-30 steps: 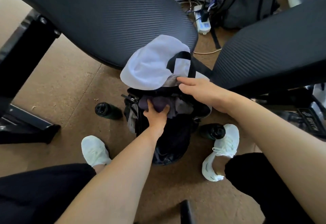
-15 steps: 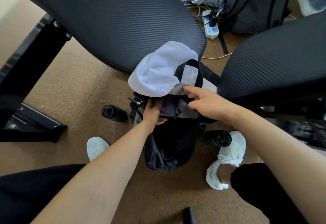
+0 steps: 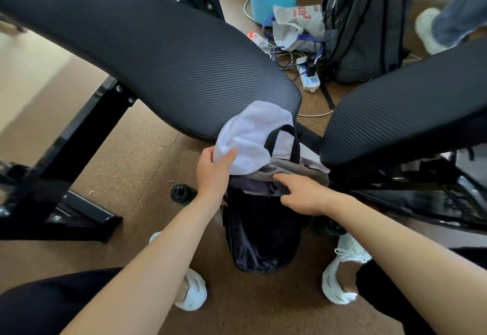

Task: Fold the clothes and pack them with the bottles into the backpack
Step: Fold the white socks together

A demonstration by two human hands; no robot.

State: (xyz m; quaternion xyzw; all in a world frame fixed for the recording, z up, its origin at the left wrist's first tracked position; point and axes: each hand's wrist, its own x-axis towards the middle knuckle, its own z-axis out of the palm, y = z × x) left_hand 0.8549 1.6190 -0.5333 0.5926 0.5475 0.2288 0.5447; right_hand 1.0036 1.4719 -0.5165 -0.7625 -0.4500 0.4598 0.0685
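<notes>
Brown cork-like floor [image 3: 131, 150], ribbed black padded benches [image 3: 171, 52] overhead. Black backpack [image 3: 263, 234] stands on the floor between the person's shoes, mouth up and open.

- Left hand [image 3: 213, 174], at the backpack's left rim: thumb and fingers clamped on the lower edge of a white garment [image 3: 250, 134], which drapes above the mouth and under the carry handle [image 3: 295, 139].
- Right hand [image 3: 303, 195], at the right rim: forefinger laid straight on a grey garment [image 3: 290, 168] bulging from the mouth. Lower fingers curl under; cannot tell whether they hook the rim.
- Black bottle [image 3: 181, 193] on the floor just left of the backpack. Second dark bottle [image 3: 333, 226] just right of it, mostly hidden by the right forearm. Neither packed.

Step in hand, as I judge it: getting the white garment in on top of the grey.
- Free it from the handle first, or it will snag.
- It looks bunched, not folded; flatten it before pushing down.
- Press the grey layer low with the right hand to open room.
- Leave space at the side for both bottles, upright.

Writing: red print on a crumpled white bag [image 3: 297, 21] well beyond the backpack, unreadable. Nothing legible on the backpack or bottles.
</notes>
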